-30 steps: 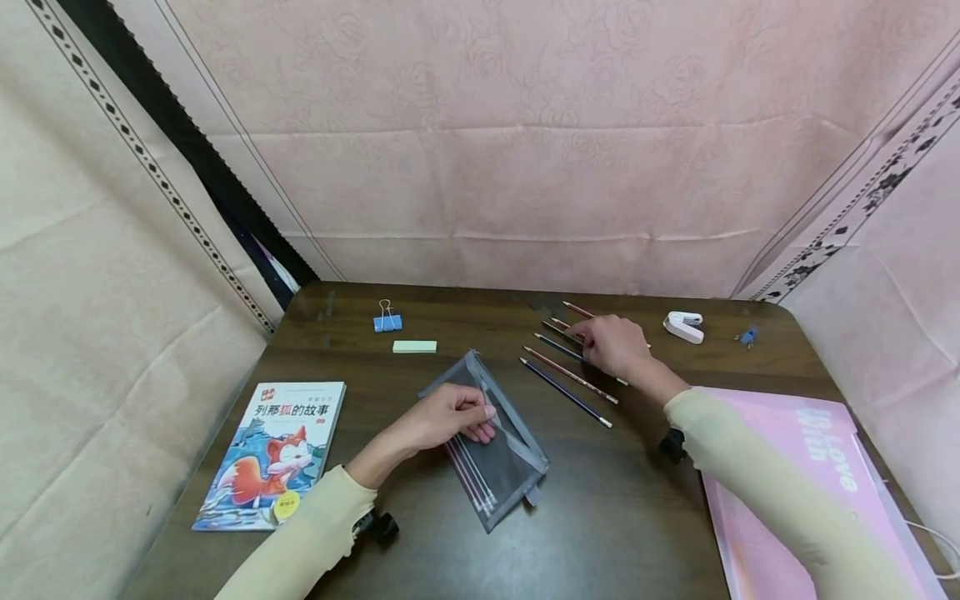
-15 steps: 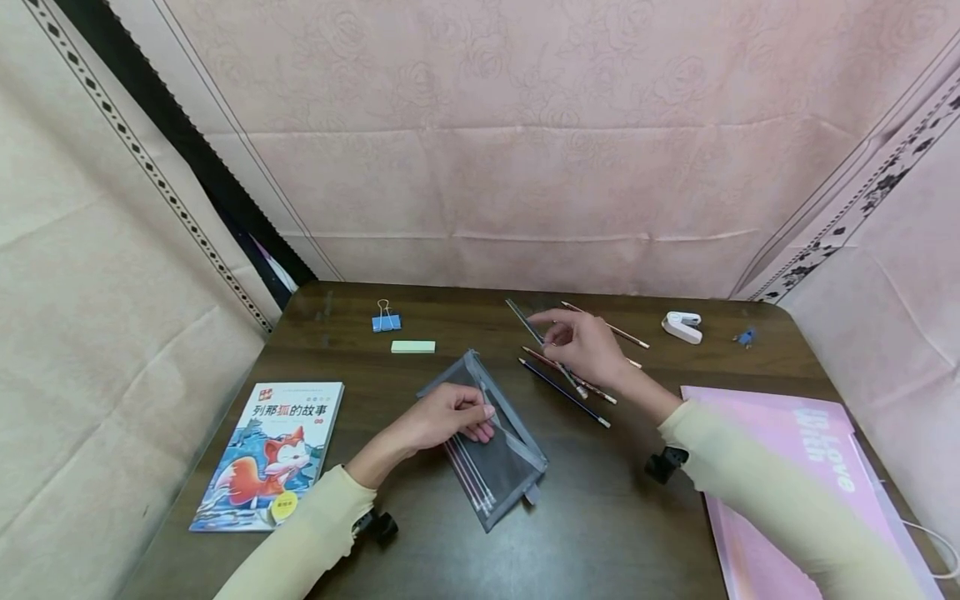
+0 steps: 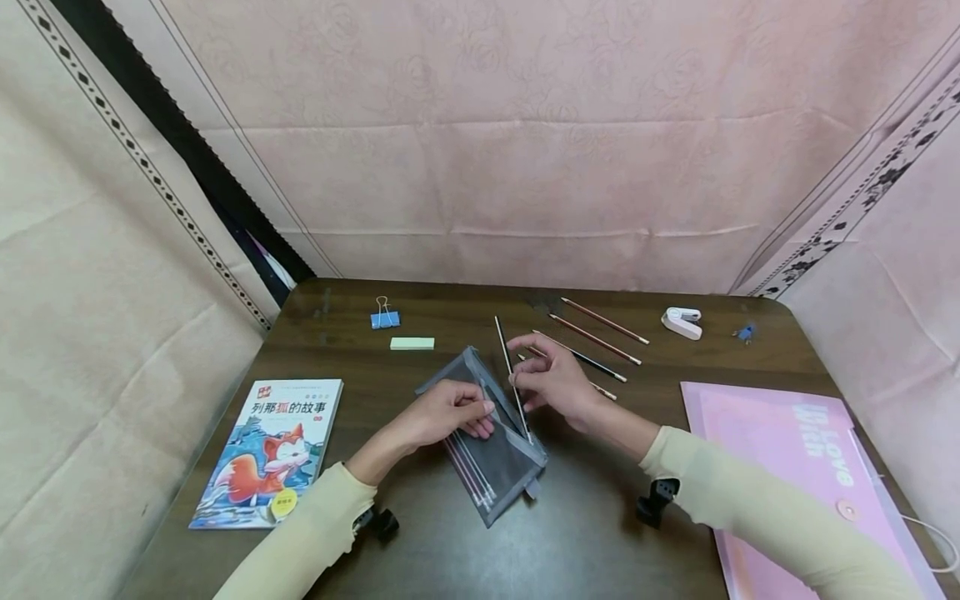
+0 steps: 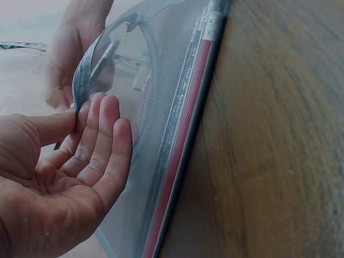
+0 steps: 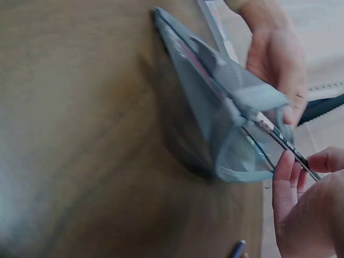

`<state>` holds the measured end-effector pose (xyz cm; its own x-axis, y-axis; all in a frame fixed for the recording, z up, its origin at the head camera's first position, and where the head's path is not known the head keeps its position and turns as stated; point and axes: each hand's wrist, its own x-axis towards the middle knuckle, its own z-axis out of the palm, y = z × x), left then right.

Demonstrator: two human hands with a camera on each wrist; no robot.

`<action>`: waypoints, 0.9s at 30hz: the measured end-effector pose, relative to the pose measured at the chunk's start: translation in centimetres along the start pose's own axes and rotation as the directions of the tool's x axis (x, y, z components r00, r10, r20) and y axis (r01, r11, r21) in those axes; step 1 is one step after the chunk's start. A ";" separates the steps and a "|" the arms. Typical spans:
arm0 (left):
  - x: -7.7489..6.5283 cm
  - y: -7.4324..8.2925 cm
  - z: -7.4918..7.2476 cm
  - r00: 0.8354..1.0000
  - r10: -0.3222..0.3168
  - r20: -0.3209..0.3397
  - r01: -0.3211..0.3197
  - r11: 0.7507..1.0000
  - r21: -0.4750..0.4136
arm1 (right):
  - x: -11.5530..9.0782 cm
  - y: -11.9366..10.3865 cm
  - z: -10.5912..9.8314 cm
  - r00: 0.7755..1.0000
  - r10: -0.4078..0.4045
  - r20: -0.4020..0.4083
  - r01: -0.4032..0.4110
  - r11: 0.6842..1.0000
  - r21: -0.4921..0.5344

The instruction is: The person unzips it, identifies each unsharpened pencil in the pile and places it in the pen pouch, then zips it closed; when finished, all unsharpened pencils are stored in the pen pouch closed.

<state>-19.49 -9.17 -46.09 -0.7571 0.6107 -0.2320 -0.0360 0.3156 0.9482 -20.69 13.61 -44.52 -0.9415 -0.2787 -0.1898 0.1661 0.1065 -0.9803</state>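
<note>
My left hand [image 3: 448,413] pinches the edge of a grey mesh pencil pouch [image 3: 519,471] between thumb and fingers, its mouth held apart. Through the mesh in the left wrist view, a red pencil [image 4: 185,121] and at least one dark pencil show inside. My right hand [image 3: 557,385] pinches a dark pencil [image 3: 502,342] by its shaft. In the right wrist view that pencil [image 5: 280,137] has its eraser end at the pouch's mouth. Several more pencils [image 3: 595,338] lie on the table beyond the right hand, which partly covers some of them.
On the left lies a picture book [image 3: 262,467]. A blue binder clip [image 3: 385,319] and a pale green block [image 3: 412,343] sit toward the back. At right are a white stapler [image 3: 682,323], a small blue item [image 3: 745,333] and a pink folder [image 3: 780,467].
My right hand has picked up a dark pencil from the row and carried it left and nearer to the pouch, turning it more upright in view. The left hand has stayed in place.
</note>
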 end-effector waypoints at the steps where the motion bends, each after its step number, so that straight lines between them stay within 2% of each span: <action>1: 0.0 0.0 0.0 1.000 -0.001 -0.001 0.001 1.000 0.001 | -0.1 0.2 0.1 1.000 0.016 0.006 -0.016 1.000 0.005; 8: 0.3 0.2 0.1 1.000 0.008 0.004 -0.008 1.000 -0.012 | -0.9 1.3 0.2 0.995 0.092 0.032 -0.092 0.996 -0.017; 17: 0.4 0.4 0.2 1.000 0.011 0.008 -0.011 1.000 -0.008 | -0.9 1.6 0.1 0.991 0.099 0.091 -0.091 0.992 -0.085; 27: 0.1 0.4 0.6 1.000 0.007 0.006 -0.007 1.000 0.010 | -0.9 1.7 0.9 0.981 0.130 0.145 -0.109 0.984 -0.144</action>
<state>-19.18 -8.59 -45.81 -0.7537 0.6171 -0.2261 -0.0237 0.3183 0.9477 -19.33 13.19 -46.08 -0.8593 -0.3982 -0.3210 0.2232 0.2728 -0.9358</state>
